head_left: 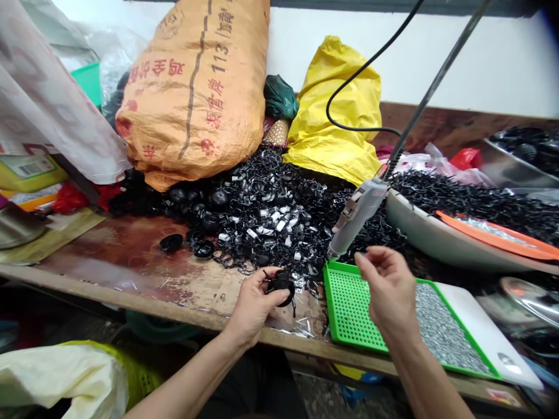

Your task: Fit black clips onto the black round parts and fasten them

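Note:
My left hand is closed round a round black plastic part, thumb on its front, above the table's front edge. A short black stem sticks down below it. My right hand is over the green perforated tray, its fingers half curled and the thumb apart from them, with nothing visible between. Just beyond its thumb hangs a grey electric screwdriver, tip down at the tray's far left corner. Small silver screws fill the tray's right part.
A heap of small black and white parts covers the table's back. Behind it stand an orange sack and a yellow bag. On the right is a large basin of black pieces. Loose black discs lie at left.

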A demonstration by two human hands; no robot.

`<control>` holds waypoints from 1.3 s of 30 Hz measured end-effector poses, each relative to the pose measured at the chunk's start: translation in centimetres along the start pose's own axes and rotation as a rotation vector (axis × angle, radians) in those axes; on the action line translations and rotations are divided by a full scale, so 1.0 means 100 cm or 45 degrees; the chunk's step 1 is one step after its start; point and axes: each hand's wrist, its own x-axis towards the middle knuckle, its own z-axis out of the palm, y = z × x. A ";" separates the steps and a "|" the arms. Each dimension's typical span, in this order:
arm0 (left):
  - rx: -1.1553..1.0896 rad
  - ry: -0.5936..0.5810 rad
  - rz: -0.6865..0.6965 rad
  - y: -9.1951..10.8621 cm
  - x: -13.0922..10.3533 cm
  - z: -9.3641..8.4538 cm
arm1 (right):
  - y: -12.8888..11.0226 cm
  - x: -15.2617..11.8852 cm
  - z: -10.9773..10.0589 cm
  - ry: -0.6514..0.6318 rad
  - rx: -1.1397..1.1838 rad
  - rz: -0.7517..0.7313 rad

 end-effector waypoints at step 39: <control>-0.304 -0.380 -0.744 -0.018 -0.046 0.079 | 0.002 0.026 -0.094 0.035 0.087 -0.239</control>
